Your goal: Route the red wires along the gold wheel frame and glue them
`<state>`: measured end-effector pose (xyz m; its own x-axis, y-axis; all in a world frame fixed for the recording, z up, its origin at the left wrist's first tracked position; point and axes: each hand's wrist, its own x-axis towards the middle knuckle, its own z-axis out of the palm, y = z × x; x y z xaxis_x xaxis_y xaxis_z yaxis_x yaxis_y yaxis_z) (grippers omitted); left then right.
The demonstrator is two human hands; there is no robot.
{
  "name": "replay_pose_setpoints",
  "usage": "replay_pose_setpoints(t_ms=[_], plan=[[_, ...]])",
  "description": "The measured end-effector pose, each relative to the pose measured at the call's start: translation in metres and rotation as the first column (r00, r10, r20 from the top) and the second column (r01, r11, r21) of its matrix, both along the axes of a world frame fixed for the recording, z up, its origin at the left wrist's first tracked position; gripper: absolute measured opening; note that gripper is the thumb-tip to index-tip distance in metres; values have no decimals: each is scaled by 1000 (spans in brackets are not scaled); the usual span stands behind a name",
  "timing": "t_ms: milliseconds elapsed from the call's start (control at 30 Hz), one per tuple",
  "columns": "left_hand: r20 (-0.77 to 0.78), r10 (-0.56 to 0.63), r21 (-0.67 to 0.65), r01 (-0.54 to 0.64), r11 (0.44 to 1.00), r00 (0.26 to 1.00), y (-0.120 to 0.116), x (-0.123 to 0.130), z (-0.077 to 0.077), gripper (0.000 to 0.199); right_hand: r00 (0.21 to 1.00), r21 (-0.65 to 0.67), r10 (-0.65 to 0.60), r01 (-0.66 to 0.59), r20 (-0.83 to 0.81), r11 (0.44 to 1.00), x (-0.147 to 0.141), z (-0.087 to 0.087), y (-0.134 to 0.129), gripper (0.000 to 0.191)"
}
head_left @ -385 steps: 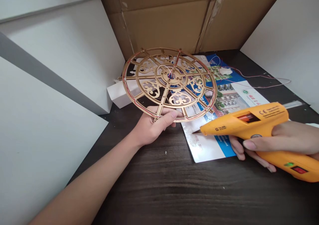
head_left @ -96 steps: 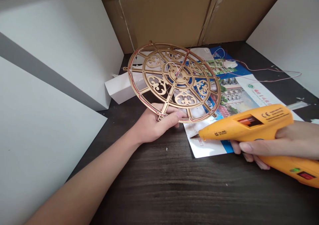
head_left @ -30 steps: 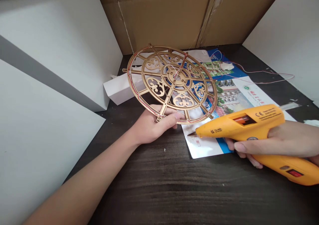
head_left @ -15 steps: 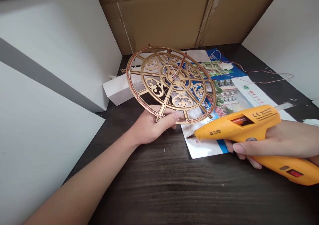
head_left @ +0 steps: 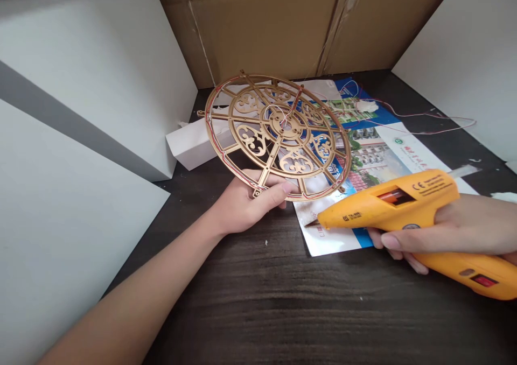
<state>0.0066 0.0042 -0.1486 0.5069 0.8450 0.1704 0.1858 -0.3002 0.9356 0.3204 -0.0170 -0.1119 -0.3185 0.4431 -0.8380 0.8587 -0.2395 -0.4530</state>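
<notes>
My left hand [head_left: 250,198] pinches the near rim of a round gold openwork frame [head_left: 297,163], thumb on top and fingers underneath. The frame is held tilted, with scroll ornaments between its spokes. Thin red and white wires run along its outer ring, and some come up at the hub. My right hand [head_left: 444,233] is wrapped round the handle of a yellow hot glue gun [head_left: 388,201]. Its nozzle points left, over the near corner of a printed brochure and apart from the frame. A clear glue stick [head_left: 466,171] sticks out of the gun's back.
Under the frame and gun lies the brochure [head_left: 407,149] on a dark wood-grain table [head_left: 258,306]. A white box [head_left: 191,144] stands behind the frame at left. Loose thin wires [head_left: 436,120] trail at the right. Cardboard [head_left: 266,36] closes the back, with white panels [head_left: 97,58] at both sides.
The glue gun in my right hand has shifted slightly to the right, its nozzle a little farther from the frame. My left hand and the frame stay almost still.
</notes>
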Motion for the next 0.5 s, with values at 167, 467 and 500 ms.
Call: replay_pose_setpoints(t_ms=[167, 467, 500], plan=[[3, -2, -4, 2, 1000, 1000, 0, 1, 0, 36, 1000, -8, -18, 18, -12, 1000, 4, -1, 0, 60], [15, -10, 10, 10, 1000, 1000, 1, 0, 0, 35, 999, 23, -33, 33, 4, 999, -3, 4, -3, 60], [16, -11, 10, 11, 1000, 1000, 1, 0, -1, 35, 1000, 29, -27, 27, 3, 999, -4, 4, -3, 61]])
